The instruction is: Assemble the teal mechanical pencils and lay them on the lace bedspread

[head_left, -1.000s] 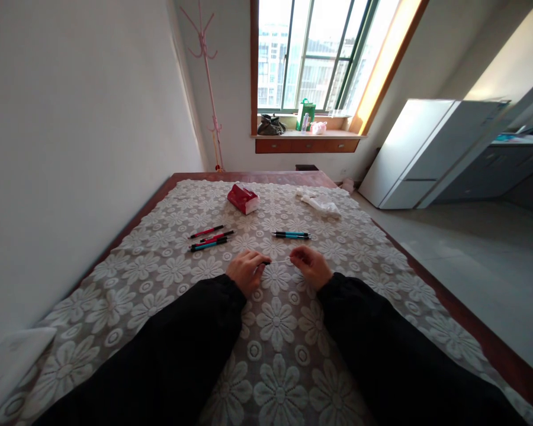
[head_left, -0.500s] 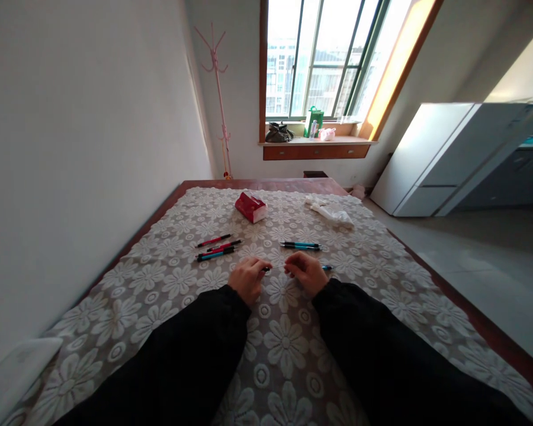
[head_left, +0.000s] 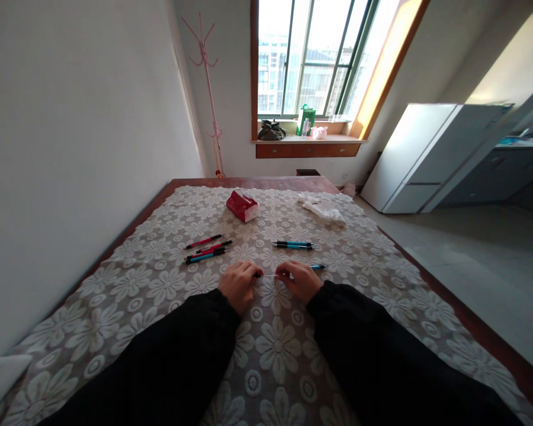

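My left hand (head_left: 240, 287) is closed in a pinch on a small black pen part (head_left: 259, 274), mostly hidden by the fingers. From it a thin whitish pen refill (head_left: 269, 275) runs across the gap to my right hand (head_left: 299, 281), whose fingers pinch the other end. Just beyond my right hand lies a blue pen (head_left: 318, 267), partly covered by the hand. Farther out, blue-and-black pens (head_left: 294, 245) lie side by side. On the left are red-and-black pens (head_left: 203, 241) and, closer, a blue-and-black pen (head_left: 205, 255).
A floral lace tablecloth (head_left: 278, 343) covers the table. Toward the far edge lie a red tissue pack (head_left: 242, 206) and a crumpled white plastic bag (head_left: 324, 212). A wall (head_left: 71, 148) borders the left side; a white refrigerator (head_left: 408, 157) stands beyond on the right.
The view has turned slightly, so everything sits a little further left. My hands have come slightly nearer to me, and the refill between them shows more clearly.
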{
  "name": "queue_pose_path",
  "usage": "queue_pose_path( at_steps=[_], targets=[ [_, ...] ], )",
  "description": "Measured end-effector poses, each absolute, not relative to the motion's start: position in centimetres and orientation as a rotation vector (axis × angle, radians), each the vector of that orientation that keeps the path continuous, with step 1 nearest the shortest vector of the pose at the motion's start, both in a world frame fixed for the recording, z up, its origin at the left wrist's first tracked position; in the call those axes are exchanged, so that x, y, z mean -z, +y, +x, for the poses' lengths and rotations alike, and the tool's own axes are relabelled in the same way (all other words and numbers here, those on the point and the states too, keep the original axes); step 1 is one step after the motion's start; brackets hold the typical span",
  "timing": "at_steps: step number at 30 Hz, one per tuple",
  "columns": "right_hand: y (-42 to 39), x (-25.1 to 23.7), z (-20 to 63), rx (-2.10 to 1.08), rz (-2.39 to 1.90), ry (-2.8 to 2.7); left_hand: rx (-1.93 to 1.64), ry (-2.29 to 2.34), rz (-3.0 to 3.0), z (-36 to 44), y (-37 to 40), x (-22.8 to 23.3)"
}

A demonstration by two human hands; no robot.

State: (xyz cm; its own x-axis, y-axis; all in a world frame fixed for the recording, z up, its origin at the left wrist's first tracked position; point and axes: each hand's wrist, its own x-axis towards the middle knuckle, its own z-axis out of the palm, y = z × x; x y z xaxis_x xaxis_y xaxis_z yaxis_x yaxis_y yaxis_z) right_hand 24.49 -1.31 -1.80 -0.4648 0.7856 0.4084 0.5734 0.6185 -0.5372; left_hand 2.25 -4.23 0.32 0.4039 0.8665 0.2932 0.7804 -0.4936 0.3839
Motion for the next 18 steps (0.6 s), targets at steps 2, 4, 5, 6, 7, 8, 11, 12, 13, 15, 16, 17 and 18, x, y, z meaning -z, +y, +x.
queue_pose_path(
  at_steps=[2,4,5,6,7,8,11,12,13,15,16,17,18],
  targets=[
    [-1.43,1.71,24.68,-0.355,-1.030,-2.266,-0.680,1.469,2.468,2.24,-4.30,-0.40],
    [-1.48,1.73,24.84,-0.320,-1.005,-2.295,-0.682,1.475,2.456,2.22,-4.33,-0.43],
    [-1.48,1.77,24.91,-0.310,-0.994,-2.297,-0.682,1.476,2.452,2.21,-4.32,-0.42],
    [-1.46,1.83,24.96,-0.305,-0.985,-2.293,-0.683,1.477,2.449,2.20,-4.30,-0.39],
    [-1.43,1.88,25.00,-0.302,-0.977,-2.287,-0.684,1.475,2.449,2.18,-4.27,-0.36],
    [-1.42,1.90,25.02,-0.301,-0.971,-2.278,-0.688,1.473,2.450,2.17,-4.23,-0.33],
    [-1.51,1.73,24.99,-0.300,-0.974,-2.263,-0.704,1.471,2.453,2.15,-4.17,-0.35],
    [-1.57,1.59,24.95,-0.302,-0.988,-2.272,-0.708,1.471,2.455,2.16,-4.18,-0.40],
    [-1.62,1.44,24.91,-0.304,-1.002,-2.277,-0.710,1.467,2.458,2.17,-4.18,-0.46],
    [-1.62,1.22,24.84,-0.322,-1.024,-2.292,-0.704,1.462,2.463,2.20,-4.12,-0.51],
    [-1.56,1.19,24.80,-0.340,-1.031,-2.287,-0.698,1.470,2.465,2.21,-4.06,-0.49],
    [-1.46,1.20,24.78,-0.362,-1.034,-2.280,-0.693,1.480,2.467,2.21,-3.97,-0.43],
    [-1.36,1.24,24.76,-0.378,-1.021,-2.296,-0.694,1.478,2.474,2.20,-3.88,-0.35]
  ],
)
